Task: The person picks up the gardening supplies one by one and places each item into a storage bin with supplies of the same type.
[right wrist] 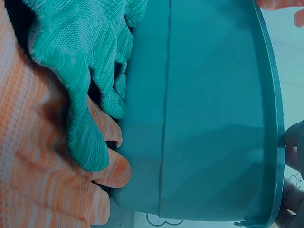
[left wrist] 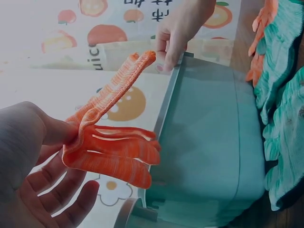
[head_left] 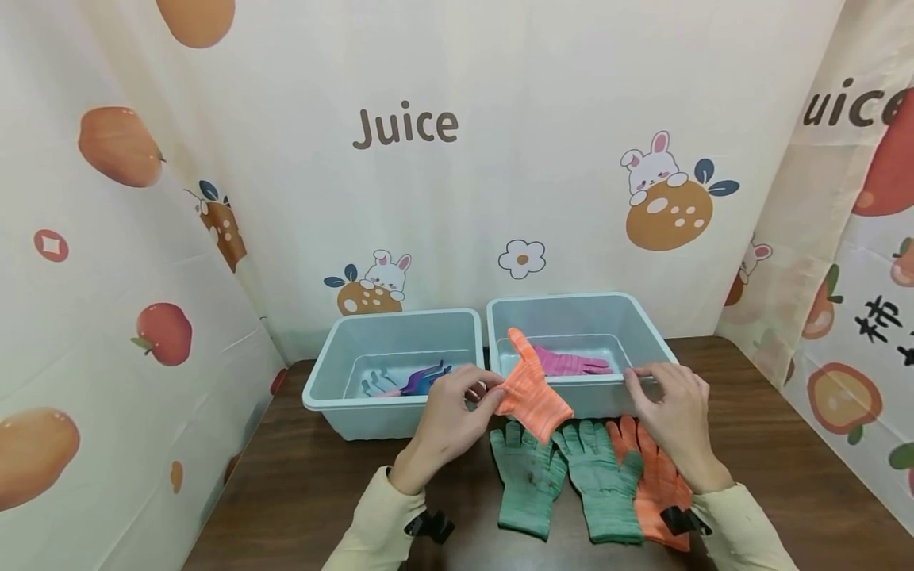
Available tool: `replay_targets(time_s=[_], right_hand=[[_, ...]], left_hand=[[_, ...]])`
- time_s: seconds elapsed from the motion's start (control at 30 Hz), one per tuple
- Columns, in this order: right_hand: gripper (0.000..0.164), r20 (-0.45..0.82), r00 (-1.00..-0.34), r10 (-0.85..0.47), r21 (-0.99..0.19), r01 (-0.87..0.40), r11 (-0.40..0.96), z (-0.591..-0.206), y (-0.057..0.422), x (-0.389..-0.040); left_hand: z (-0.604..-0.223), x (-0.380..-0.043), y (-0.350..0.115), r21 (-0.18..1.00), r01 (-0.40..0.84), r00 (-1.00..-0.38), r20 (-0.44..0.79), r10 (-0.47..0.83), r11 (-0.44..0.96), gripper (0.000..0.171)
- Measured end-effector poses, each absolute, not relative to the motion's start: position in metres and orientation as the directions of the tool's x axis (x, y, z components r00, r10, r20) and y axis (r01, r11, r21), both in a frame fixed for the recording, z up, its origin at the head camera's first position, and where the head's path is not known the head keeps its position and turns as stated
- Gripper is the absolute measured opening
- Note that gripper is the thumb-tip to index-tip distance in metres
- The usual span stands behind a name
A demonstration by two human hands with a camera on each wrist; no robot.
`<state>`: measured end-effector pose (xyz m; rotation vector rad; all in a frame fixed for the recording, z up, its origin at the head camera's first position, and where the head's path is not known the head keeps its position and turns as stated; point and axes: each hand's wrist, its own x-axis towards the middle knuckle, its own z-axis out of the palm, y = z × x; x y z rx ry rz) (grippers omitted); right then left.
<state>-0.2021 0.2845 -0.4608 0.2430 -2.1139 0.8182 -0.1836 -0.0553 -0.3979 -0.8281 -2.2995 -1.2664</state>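
Note:
An orange knit glove point(head_left: 534, 396) hangs from my left hand point(head_left: 460, 404), pinched between thumb and forefinger in front of the right bin. In the left wrist view, the orange glove point(left wrist: 114, 147) has its fingers pointing away and the other left fingers point(left wrist: 61, 190) stay loose. My right hand point(head_left: 674, 408) grips the front right rim of the light blue bin point(head_left: 596, 400); its fingertips overlap that rim in the right wrist view. A pink glove point(head_left: 567, 362) lies inside this bin. Below it on the table are two green gloves point(head_left: 527, 484) and another orange glove point(head_left: 660, 492), partly covered.
A second light blue bin point(head_left: 393, 416) stands to the left, holding purple and blue items point(head_left: 424, 381) that look like gloves. Both bins stand on the brown wooden table point(head_left: 300, 492). A printed curtain point(head_left: 571, 119) hangs behind and at both sides.

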Motion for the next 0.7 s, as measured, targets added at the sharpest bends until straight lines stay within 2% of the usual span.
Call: replay_targets(time_s=[0.47, 0.7], right_hand=[[0.008, 0.772, -0.627, 0.106, -0.46, -0.435, 0.774, -0.459, 0.281, -0.203], [0.008, 0.777, -0.619, 0.113, -0.459, -0.434, 0.775, -0.459, 0.281, -0.202]], left_hand=[[-0.395, -0.193, -0.052, 0.635, 0.621, -0.782, 0.544, 0.303, 0.46, 0.01], [-0.393, -0.198, -0.049, 0.631, 0.642, -0.766, 0.556, 0.323, 0.435, 0.01]])
